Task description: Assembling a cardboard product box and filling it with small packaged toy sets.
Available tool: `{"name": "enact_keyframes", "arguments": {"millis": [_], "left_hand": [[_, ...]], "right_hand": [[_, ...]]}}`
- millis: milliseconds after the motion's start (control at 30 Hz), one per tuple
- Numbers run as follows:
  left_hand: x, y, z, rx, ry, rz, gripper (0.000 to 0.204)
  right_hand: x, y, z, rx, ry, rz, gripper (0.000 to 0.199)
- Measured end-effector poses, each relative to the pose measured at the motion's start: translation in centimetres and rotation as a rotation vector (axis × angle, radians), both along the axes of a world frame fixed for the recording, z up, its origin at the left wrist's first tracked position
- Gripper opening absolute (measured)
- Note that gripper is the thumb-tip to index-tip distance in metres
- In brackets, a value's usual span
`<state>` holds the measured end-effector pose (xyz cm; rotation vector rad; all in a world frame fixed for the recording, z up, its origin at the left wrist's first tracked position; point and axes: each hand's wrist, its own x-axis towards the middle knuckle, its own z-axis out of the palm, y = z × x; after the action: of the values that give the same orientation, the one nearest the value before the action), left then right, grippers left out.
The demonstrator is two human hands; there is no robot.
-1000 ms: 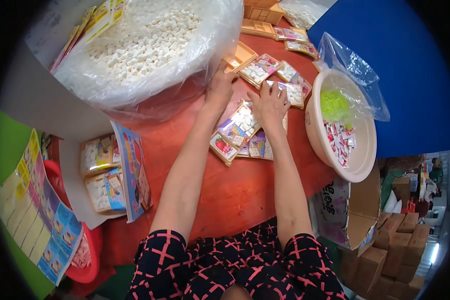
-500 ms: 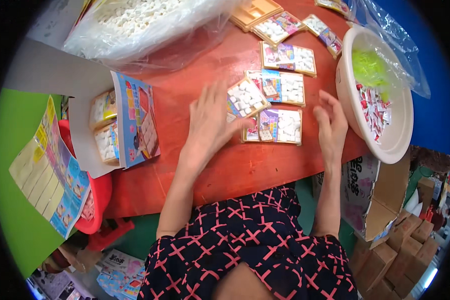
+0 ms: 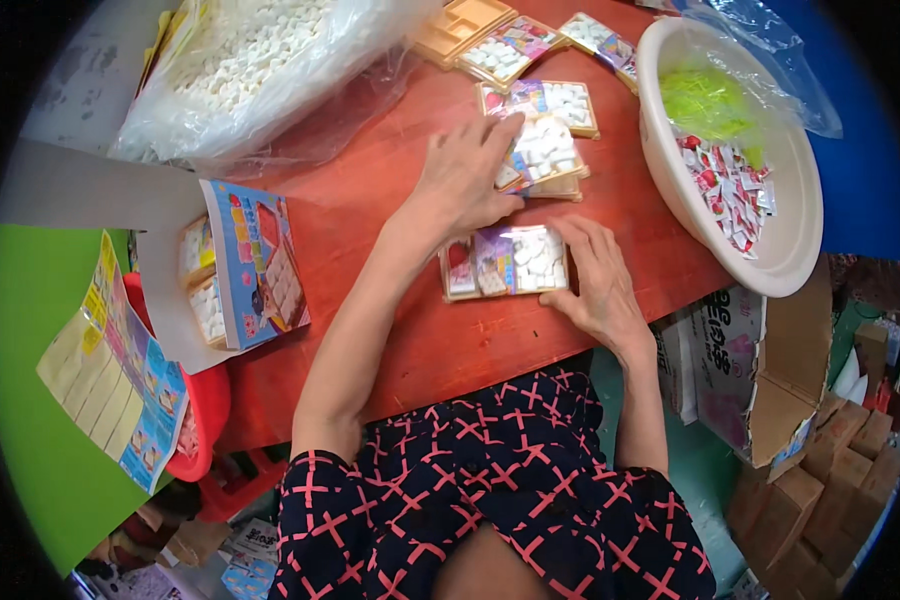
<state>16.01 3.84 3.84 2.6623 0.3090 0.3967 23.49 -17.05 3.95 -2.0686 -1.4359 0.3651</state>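
done so far: approx 5 filled trays (image 3: 555,105) w/ white pieces lying on the red table (image 3: 390,200), plus one empty tray (image 3: 465,25) at the back
left to do: prob lots, big bag of white pieces (image 3: 260,70) looks full
left hand (image 3: 465,180): flat, fingers spread, resting on a stacked tray (image 3: 542,155), no grip
right hand (image 3: 595,280): open, fingers against right edge of the near tray (image 3: 505,262), steadying not clasping
near tray: table front, btw both hands

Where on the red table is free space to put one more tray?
Bare red table lies between the plastic bag and the left hand, and along the near edge below the front tray. Toward the white basin, trays crowd it.
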Motion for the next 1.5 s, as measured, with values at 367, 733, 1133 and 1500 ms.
{"name": "enact_keyframes", "arguments": {"millis": [367, 733, 1133, 1500], "left_hand": [[-4.7, -1.8, -0.4, 0.039, 0.233, 0.074, 0.097], [-5.8, 0.5, 1.6, -0.491, 0.286, -0.014, 0.102], [-5.6, -3.7, 0.2, -0.074, 0.276, 0.247, 0.106], [-10.7, -4.4, 0.3, -1.309, -0.009, 0.465, 0.057]], "right_hand": [[2.5, -2.7, 2.3, -0.06, 0.233, 0.245, 0.069], [5.6, 6.2, 1.2, 0.123, 0.154, 0.455, 0.07], [-3.0, 6.0, -2.6, 0.321, 0.154, -0.265, 0.061], [-3.0, 8.2, -2.8, 0.291, 0.728, 0.061, 0.051]]}}
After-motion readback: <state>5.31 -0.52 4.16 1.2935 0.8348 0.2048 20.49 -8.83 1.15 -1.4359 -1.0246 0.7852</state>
